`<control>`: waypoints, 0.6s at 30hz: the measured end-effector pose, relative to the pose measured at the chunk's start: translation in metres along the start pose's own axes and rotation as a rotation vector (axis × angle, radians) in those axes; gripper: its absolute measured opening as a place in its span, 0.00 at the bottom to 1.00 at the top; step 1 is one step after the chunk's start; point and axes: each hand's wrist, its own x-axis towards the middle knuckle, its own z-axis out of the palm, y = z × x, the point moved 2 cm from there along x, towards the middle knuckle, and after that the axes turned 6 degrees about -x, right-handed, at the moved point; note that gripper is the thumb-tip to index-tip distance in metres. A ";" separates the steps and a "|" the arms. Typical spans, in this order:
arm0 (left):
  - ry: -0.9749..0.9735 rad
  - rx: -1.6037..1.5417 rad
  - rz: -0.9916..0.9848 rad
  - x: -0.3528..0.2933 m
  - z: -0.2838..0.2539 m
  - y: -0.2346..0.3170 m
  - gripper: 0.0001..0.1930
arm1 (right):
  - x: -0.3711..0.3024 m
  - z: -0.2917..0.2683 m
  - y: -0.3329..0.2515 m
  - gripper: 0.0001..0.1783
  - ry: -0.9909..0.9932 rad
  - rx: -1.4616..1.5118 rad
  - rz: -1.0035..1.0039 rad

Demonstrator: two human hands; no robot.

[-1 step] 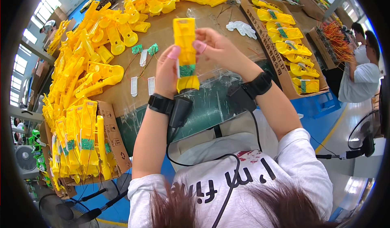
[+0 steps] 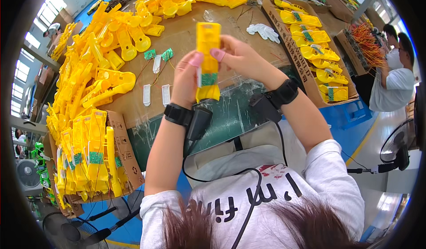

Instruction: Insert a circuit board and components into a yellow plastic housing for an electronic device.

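Both hands hold up a long yellow plastic housing over the near part of the worktable. A green circuit board sits in its lower half, with a white strip along the left edge. My left hand is closed on the housing's left side, thumb on the edge. My right hand grips the right side, its thumb pressed on the front. The fingers behind the housing are hidden. Left of my left hand lie two small green boards with wires and several white flat plates.
Loose yellow housings are heaped along the table's left and far sides. Cartons of yellow housings with boards stand at right and lower left. A white glove lies beyond my right hand. Two people sit at far right.
The yellow housing has shifted slightly right and stands a little more upright. Both hands have moved with it, still gripping its sides.
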 end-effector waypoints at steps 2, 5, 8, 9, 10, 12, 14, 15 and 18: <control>-0.013 0.054 -0.035 -0.001 0.005 -0.008 0.15 | -0.008 -0.002 -0.010 0.18 -0.127 -0.009 0.125; -0.108 0.110 -0.055 0.000 0.008 -0.010 0.16 | -0.017 -0.018 -0.015 0.15 -0.074 -0.095 0.125; -0.085 0.104 -0.034 0.000 0.015 -0.024 0.18 | -0.022 -0.040 -0.028 0.15 -0.020 -0.012 0.313; -0.060 0.072 0.014 0.001 0.010 -0.027 0.18 | -0.020 -0.052 -0.031 0.14 0.057 0.026 0.374; -0.044 0.038 0.056 0.004 0.008 -0.027 0.19 | -0.015 -0.071 -0.034 0.12 0.144 0.060 0.436; 0.022 0.081 0.039 0.003 0.007 -0.022 0.18 | 0.001 -0.116 -0.031 0.09 0.258 0.246 0.389; 0.000 0.153 0.055 0.003 -0.001 -0.020 0.19 | 0.023 -0.192 0.007 0.08 0.384 0.350 0.365; 0.036 0.181 0.109 0.005 0.004 -0.023 0.17 | 0.033 -0.227 0.028 0.08 0.425 0.379 0.358; -0.005 0.232 0.170 0.007 -0.006 -0.031 0.16 | 0.061 -0.274 0.059 0.09 0.478 0.457 0.355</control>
